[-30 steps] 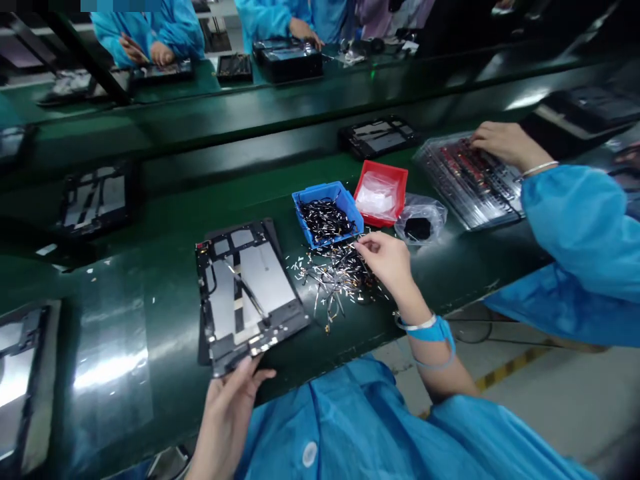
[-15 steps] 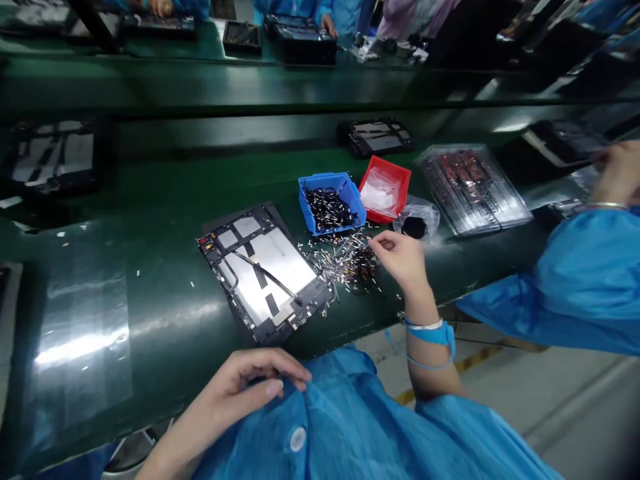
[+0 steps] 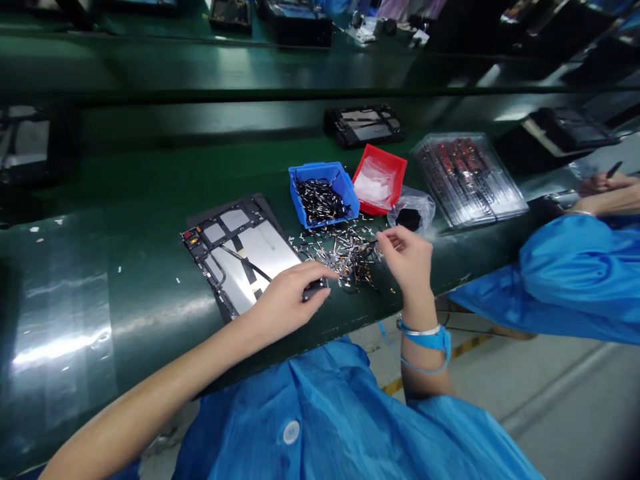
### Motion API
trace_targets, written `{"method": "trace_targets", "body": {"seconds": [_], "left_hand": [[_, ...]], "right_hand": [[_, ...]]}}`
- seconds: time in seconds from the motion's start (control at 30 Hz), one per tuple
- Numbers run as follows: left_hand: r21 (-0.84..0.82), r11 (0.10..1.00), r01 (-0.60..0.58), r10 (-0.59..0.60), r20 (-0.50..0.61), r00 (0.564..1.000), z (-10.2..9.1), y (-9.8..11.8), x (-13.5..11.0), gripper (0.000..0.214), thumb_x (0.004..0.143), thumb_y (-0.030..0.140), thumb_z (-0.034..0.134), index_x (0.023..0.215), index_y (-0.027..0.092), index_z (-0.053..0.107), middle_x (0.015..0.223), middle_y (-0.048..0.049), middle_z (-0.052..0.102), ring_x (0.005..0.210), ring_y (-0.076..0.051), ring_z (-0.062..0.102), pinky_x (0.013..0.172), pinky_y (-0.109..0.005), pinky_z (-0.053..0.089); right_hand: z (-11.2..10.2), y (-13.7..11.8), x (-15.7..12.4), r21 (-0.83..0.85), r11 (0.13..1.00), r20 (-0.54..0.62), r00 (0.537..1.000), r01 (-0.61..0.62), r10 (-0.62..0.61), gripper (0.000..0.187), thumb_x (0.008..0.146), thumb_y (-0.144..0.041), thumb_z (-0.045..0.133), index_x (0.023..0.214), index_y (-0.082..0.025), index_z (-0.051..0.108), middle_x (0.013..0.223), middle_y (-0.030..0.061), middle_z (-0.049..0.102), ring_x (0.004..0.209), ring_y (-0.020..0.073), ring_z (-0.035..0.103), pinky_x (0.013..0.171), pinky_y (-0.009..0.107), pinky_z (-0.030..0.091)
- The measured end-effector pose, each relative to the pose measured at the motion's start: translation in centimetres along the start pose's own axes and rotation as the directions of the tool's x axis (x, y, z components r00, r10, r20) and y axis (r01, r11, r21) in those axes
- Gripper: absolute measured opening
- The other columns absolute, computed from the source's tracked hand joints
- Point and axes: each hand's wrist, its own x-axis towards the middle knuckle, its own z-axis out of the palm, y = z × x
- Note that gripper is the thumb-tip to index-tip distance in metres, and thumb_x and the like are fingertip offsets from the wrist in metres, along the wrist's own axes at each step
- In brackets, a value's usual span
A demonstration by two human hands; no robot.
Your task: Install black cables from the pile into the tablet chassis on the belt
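Note:
My left hand (image 3: 290,297) reaches over the lower right part of an opened tablet (image 3: 267,247), thumb and fingers apart, holding nothing. Part of the tablet's silver and black inside is hidden under it. My right hand (image 3: 407,260), with a blue strap on its wrist, is closed in a pinch at the right edge of a loose pile of small cable pieces (image 3: 345,253). What its fingertips hold is too small to make out. Just behind the pile stands a blue bin (image 3: 297,210) full of thin black cables (image 3: 323,200).
Beside the blue bin are a red bin (image 3: 397,167) with clear plastic, a plastic bag (image 3: 425,210) and stacked clear trays (image 3: 470,180). Another tablet (image 3: 367,125) lies farther back. At right, a co-worker's hand (image 3: 610,193) holds a dark tool.
My left hand has moved up and right from my lap to above the tablet's edge. My right hand stays pinched by the pile. The view has shifted slightly.

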Motion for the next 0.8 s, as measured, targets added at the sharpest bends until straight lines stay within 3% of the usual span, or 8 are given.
{"method": "trace_targets", "body": {"seconds": [0.1, 0.2, 0.3, 0.4, 0.5, 0.6, 0.7, 0.8], "left_hand": [[0.115, 0.985, -0.126, 0.132, -0.049, 0.99, 1.1, -0.4, 2.4, 0.027, 0.089, 0.014, 0.054, 0.114, 0.016, 0.062, 0.127, -0.0113, 0.062, 0.119, -0.022, 0.056, 0.104, -0.042, 0.043], [0.174, 0.982, -0.08, 0.083, -0.007, 0.997, 1.9, -0.1, 4.7, 0.031, 0.084, 0.014, 0.062, 0.116, 0.015, 0.062, 0.127, -0.0118, 0.062, 0.121, -0.025, 0.055, 0.104, -0.044, 0.042], [0.128, 0.988, 0.084, -0.1, 0.131, 0.986, 2.5, 0.2, 6.2, 0.011, 0.086, 0.015, 0.06, 0.092, 0.016, 0.069, 0.094, -0.0062, 0.074, 0.092, -0.022, 0.067, 0.088, -0.038, 0.05], [-0.043, 0.965, 0.26, -0.249, 0.183, 0.951, 2.6, 0.1, 6.3, 0.018, 0.087, 0.014, 0.053, 0.073, 0.016, 0.064, 0.064, -0.0013, 0.068, 0.063, -0.016, 0.065, 0.068, -0.027, 0.05], [-0.241, 0.884, 0.399, -0.363, 0.182, 0.914, 2.1, -0.3, 5.9, 0.012, 0.085, 0.014, 0.052, 0.082, 0.014, 0.064, 0.055, -0.0001, 0.064, 0.052, -0.013, 0.059, 0.056, -0.022, 0.044], [-0.378, 0.807, 0.454, -0.399, 0.218, 0.891, 1.2, -0.6, 5.4, 0.025, 0.083, 0.019, 0.054, 0.104, 0.008, 0.064, 0.052, -0.0004, 0.064, 0.043, -0.01, 0.05, 0.047, -0.02, 0.035], [-0.505, 0.74, 0.444, -0.36, 0.26, 0.896, 0.7, -0.8, 4.9, 0.041, 0.081, 0.026, 0.057, 0.116, 0.006, 0.061, 0.051, -0.0001, 0.063, 0.039, -0.008, 0.042, 0.044, -0.02, 0.029], [-0.577, 0.687, 0.441, -0.337, 0.285, 0.897, 0.7, -1.0, 4.5, 0.05, 0.079, 0.027, 0.057, 0.125, 0.007, 0.057, 0.049, 0.0017, 0.061, 0.04, -0.008, 0.043, 0.043, -0.02, 0.028]], "right_hand": [[-0.1, -0.2, -1.1, 0.111, 0.992, 0.023, 0.998, -0.061, 0.059, 0.02, 0.074, -0.037, 0.06, 0.062, -0.021, 0.061, 0.053, -0.0023, 0.058, 0.049, 0.0122, 0.049, 0.051, 0.026, 0.039], [-0.3, -0.9, -2.8, 0.197, 0.98, 0.044, 0.999, -0.025, 0.017, 0.019, 0.077, -0.034, 0.061, 0.063, -0.021, 0.062, 0.053, -0.0032, 0.058, 0.049, 0.0112, 0.049, 0.05, 0.024, 0.04], [0.1, -1.7, -4.1, 0.251, 0.968, 0.081, 0.996, 0.021, -0.043, 0.018, 0.079, -0.031, 0.062, 0.064, -0.021, 0.063, 0.055, -0.0033, 0.06, 0.049, 0.0108, 0.051, 0.051, 0.024, 0.041], [0.5, -1.2, -4.0, 0.243, 0.969, 0.119, 0.99, 0.042, -0.073, 0.02, 0.083, -0.033, 0.059, 0.069, -0.021, 0.067, 0.06, -0.0016, 0.065, 0.053, 0.0121, 0.055, 0.053, 0.025, 0.043], [0.1, 1.0, -2.3, 0.023, 0.999, -0.017, 0.999, 0.046, -0.046, 0.022, 0.086, -0.034, 0.055, 0.083, -0.022, 0.072, 0.075, 0.0021, 0.071, 0.062, 0.0147, 0.06, 0.06, 0.027, 0.045], [-0.8, 3.8, 0.2, -0.36, 0.923, -0.241, 0.969, -0.136, 0.049, 0.018, 0.082, -0.026, 0.056, 0.083, -0.019, 0.072, 0.075, 0.005, 0.07, 0.064, 0.0168, 0.059, 0.062, 0.029, 0.042], [-1.5, 5.6, 2.2, -0.544, 0.812, -0.228, 0.969, -0.212, 0.101, 0.017, 0.079, -0.021, 0.057, 0.084, -0.019, 0.073, 0.079, 0.0069, 0.07, 0.071, 0.0199, 0.061, 0.059, 0.028, 0.036], [-1.3, 6.2, 3.0, -0.615, 0.771, -0.161, 0.984, -0.164, 0.08, 0.018, 0.079, -0.023, 0.057, 0.082, -0.02, 0.074, 0.083, 0.0084, 0.071, 0.073, 0.0215, 0.061, 0.056, 0.029, 0.032]]}}
